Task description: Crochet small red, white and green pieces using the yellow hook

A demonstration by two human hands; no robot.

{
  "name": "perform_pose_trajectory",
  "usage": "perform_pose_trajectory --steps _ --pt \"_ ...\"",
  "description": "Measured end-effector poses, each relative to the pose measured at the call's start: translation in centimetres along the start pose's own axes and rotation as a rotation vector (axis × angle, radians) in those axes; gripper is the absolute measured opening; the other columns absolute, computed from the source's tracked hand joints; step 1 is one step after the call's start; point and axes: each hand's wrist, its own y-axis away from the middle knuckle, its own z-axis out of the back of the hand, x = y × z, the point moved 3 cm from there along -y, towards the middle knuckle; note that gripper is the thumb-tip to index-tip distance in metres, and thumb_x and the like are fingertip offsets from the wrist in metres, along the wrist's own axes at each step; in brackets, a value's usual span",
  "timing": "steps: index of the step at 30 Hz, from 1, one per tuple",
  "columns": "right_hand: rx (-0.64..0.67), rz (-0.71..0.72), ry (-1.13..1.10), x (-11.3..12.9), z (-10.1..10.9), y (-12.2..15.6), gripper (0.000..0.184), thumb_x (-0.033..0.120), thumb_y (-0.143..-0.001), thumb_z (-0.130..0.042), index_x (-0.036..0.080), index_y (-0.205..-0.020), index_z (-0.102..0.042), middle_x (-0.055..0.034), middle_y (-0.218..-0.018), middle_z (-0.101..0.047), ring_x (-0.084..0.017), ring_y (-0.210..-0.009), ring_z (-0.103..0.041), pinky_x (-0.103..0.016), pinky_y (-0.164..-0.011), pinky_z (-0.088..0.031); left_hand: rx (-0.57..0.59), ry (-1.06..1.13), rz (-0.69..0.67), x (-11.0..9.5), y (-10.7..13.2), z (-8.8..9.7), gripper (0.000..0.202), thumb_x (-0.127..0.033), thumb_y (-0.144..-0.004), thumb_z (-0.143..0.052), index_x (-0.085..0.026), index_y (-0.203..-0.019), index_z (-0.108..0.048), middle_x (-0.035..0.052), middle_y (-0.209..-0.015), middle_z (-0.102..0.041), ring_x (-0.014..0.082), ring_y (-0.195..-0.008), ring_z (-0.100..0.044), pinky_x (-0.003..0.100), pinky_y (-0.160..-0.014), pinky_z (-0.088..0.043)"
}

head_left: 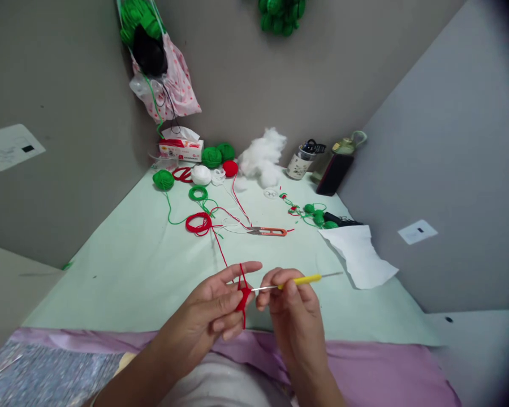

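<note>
Green table [131,271], grey walls [68,85]. Small red piece [244,297] pinched in left hand [212,314] above near edge; hook [299,280] gripped in right hand [292,305], tip at piece. Apparently barely begun; yarn coil [198,224] mostly unused.

A home craft corner: yarn balls [212,156], stuffing [263,155], tissue box [181,148] on the table [131,271]

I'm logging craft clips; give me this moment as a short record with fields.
left hand: pinches red crochet piece
right hand: grips yellow crochet hook, tip at the piece
yarn feed: red strand runs up to red yarn coil
table: pale green cover; orange snips, white stuffing, white paper sheet
</note>
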Motion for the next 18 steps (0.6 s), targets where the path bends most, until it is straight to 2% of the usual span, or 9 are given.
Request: perform_pose_trajectory --steps 2,5,8,10,13,18 --pt "0.003 -0.031 -0.021 0.1 -0.1 -0.1 0.020 0.042 -0.097 -0.074 0.025 -0.087 -0.079 -0.0009 -0.079 -0.071 -0.010 -0.056 -0.061 -0.023 -0.056 -0.054 0.008 0.010 0.003 0.0 -0.1 0.1 0.039 -0.032 -0.086 -0.088 -0.020 -0.122 -0.079 -0.0039 -0.073 -0.057 -0.0004 -0.044 -0.027 0.018 -0.047 -0.034" --pt "0.073 -0.004 -0.001 0.3 -0.4 -0.3 0.016 0.040 -0.097 -0.075 0.027 -0.089 -0.081 -0.0019 -0.084 -0.074 -0.010 -0.058 -0.061 -0.023 -0.057 -0.053 -0.025 -0.075 -0.088 -0.1 -0.3 0.1 0.040 -0.032 -0.082 -0.091 -0.022 -0.119 -0.080 -0.0020 -0.080 -0.061 0.0016 -0.049 -0.037 0.019 -0.050 -0.039" --pt "0.114 0.139 0.206 0.3 -0.7 -0.4 0.011 0.034 -0.098 -0.075 0.030 -0.095 -0.085 -0.0052 -0.095 -0.078 -0.016 -0.079 -0.071 -0.025 -0.064 -0.056 -0.147 -0.232 -0.188 0.0 -0.3 0.2 0.043 -0.029 -0.080 -0.092 -0.025 -0.121 -0.078 -0.0002 -0.085 -0.065 0.0067 -0.060 -0.049 0.019 -0.054 -0.042" --pt "0.107 0.231 0.347 0.4 -0.7 -0.2 0.014 0.029 -0.100 -0.072 0.032 -0.100 -0.085 -0.0060 -0.098 -0.080 -0.019 -0.091 -0.073 -0.028 -0.070 -0.058 -0.227 -0.302 -0.230 0.0 -0.3 0.3 0.043 -0.028 -0.080 -0.091 -0.025 -0.121 -0.077 -0.0005 -0.085 -0.064 0.0088 -0.065 -0.052 0.019 -0.057 -0.044" --pt "0.098 0.295 0.443 0.4 -0.6 0.3 0.019 0.025 -0.102 -0.069 0.034 -0.104 -0.085 -0.0053 -0.097 -0.081 -0.020 -0.093 -0.075 -0.033 -0.077 -0.060 -0.265 -0.339 -0.255 0.0 -0.4 0.4 0.044 -0.031 -0.081 -0.090 -0.024 -0.122 -0.077 -0.0014 -0.083 -0.062 0.0090 -0.064 -0.053 0.020 -0.058 -0.045" --pt "0.088 0.372 0.618 0.5 -0.5 1.1 0.027 0.018 -0.101 -0.066 0.036 -0.113 -0.083 -0.0067 -0.104 -0.077 -0.021 -0.096 -0.073 -0.034 -0.079 -0.062 -0.261 -0.312 -0.213 0.0 -1.1 0.3 0.053 -0.040 -0.076 -0.094 -0.021 -0.123 -0.077 -0.0039 -0.078 -0.061 0.0041 -0.049 -0.044 0.021 -0.049 -0.037"
